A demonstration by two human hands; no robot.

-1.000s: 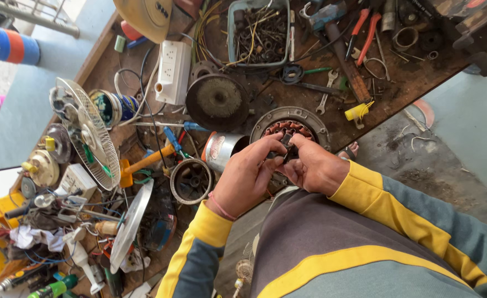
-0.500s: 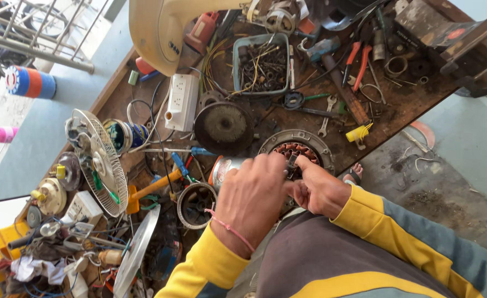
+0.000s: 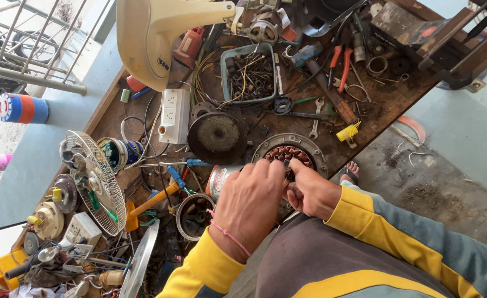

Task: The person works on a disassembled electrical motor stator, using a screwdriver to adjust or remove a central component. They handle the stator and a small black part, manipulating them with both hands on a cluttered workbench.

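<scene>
Motor winding sits at the bench's near edge; my left hand and right hand pinch its copper wires. Risk: a hard tug could snap strands.

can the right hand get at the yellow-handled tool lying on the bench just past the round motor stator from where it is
Probably yes. The right hand is at the round copper-wound motor stator, and the yellow-handled tool lies just beyond it near the wooden bench edge, uncovered, with nothing between.

Both hands — left hand, right hand — touch the motor stator.
</scene>
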